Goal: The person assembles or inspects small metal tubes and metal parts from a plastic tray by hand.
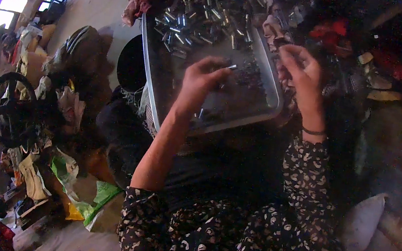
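Closest to me is my own lap in its dark patterned cloth, and both forearms rise from it toward the shallow grey tray (272,92) in front of me. My left hand (202,82) is over the tray's near half, fingers pinched shut on a small metal tube piece (232,66) at its fingertips. My right hand (299,67) is raised at the tray's right rim, well apart from the left, fingers curled in; I cannot tell whether it holds anything. I judge I am mid-sort, one piece picked out, and the next move calls for a steady pinch so the small tube does not slip. Beyond my hands, the far half of the tray holds a heap of short shiny metal tubes (202,7). To the left of my left hand, on the floor, lie cloth bundles, a green bag (103,196) and a black wheel (8,108). Farther off, bright windows (9,8) light the cluttered room.
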Demonstrator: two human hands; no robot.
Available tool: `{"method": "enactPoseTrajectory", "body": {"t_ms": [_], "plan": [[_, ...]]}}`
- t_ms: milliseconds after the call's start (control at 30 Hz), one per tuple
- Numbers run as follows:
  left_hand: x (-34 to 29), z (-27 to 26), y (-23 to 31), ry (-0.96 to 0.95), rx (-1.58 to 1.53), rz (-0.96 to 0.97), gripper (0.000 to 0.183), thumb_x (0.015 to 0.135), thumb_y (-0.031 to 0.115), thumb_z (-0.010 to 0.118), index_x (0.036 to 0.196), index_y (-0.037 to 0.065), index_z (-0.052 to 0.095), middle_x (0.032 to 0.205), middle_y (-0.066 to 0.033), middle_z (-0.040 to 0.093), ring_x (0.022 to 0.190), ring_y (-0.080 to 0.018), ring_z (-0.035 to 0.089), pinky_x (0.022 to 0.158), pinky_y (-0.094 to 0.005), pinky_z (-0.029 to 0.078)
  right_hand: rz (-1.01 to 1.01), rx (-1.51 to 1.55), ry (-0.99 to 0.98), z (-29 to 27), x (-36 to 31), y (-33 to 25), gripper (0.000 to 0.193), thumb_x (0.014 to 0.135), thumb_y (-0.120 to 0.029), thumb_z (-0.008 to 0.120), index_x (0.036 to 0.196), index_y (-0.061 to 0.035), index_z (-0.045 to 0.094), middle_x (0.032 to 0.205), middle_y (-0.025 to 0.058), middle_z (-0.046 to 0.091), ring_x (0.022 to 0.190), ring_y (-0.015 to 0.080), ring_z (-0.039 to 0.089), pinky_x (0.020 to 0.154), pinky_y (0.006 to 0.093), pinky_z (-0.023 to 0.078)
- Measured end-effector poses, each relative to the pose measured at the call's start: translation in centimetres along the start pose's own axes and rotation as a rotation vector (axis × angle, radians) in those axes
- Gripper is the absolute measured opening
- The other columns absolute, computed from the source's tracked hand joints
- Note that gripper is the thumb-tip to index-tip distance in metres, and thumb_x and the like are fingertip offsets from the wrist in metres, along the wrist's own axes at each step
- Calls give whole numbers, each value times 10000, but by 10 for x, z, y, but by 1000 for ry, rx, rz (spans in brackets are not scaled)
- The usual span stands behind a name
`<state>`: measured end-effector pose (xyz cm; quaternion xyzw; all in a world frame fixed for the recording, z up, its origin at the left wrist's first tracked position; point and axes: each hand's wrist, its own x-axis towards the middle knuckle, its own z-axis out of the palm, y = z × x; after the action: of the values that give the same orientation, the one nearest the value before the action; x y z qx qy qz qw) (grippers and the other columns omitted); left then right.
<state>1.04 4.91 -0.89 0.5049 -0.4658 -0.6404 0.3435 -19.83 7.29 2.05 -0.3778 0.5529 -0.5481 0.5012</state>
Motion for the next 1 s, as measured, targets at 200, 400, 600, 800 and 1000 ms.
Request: {"method": "enactPoseTrajectory", "body": {"t_ms": [200, 400, 600, 800, 1000], "plan": [[1, -6, -9, 13, -14, -33, 180, 767, 122, 593, 922, 39, 555, 696, 8, 543, 571, -70, 495, 489, -200, 395, -177, -70, 138, -32, 6, 2, 179, 781, -186, 593, 881, -41, 558, 678, 7, 561, 525, 56, 497, 476, 194, 411], [4, -2, -20, -16, -70, -17, 142, 770, 131, 593, 884, 55, 557, 726, 5, 546, 572, -74, 505, 495, -202, 408, -303, -288, 356, -64, 15, -4, 177, 793, -196, 575, 890, -51, 545, 653, 20, 548, 503, 67, 485, 447, 213, 391], [9, -3, -23, -40, -3, 23, 120, 767, 135, 596, 855, 61, 561, 702, 11, 549, 581, -78, 515, 505, -212, 422, -352, -563, 351, -67, 36, -1, 133, 795, -155, 561, 839, -31, 536, 620, 55, 531, 518, 122, 503, 465, 281, 394], [8, 0, -21, -77, 15, -20, 110, 768, 138, 588, 830, 51, 560, 696, 18, 544, 600, -72, 504, 528, -220, 419, -479, -721, 443, -74, 47, 3, 141, 791, -169, 547, 806, -29, 531, 663, 138, 559, 621, 292, 547, 544, 350, 407], [8, -2, -24, -59, 65, -4, 194, 744, 140, 588, 850, -18, 551, 673, -50, 546, 557, -117, 517, 507, -236, 429, -441, -921, 407, -71, 39, -3, 140, 776, -187, 554, 793, -49, 536, 701, 176, 555, 658, 362, 530, 561, 386, 413]]}}
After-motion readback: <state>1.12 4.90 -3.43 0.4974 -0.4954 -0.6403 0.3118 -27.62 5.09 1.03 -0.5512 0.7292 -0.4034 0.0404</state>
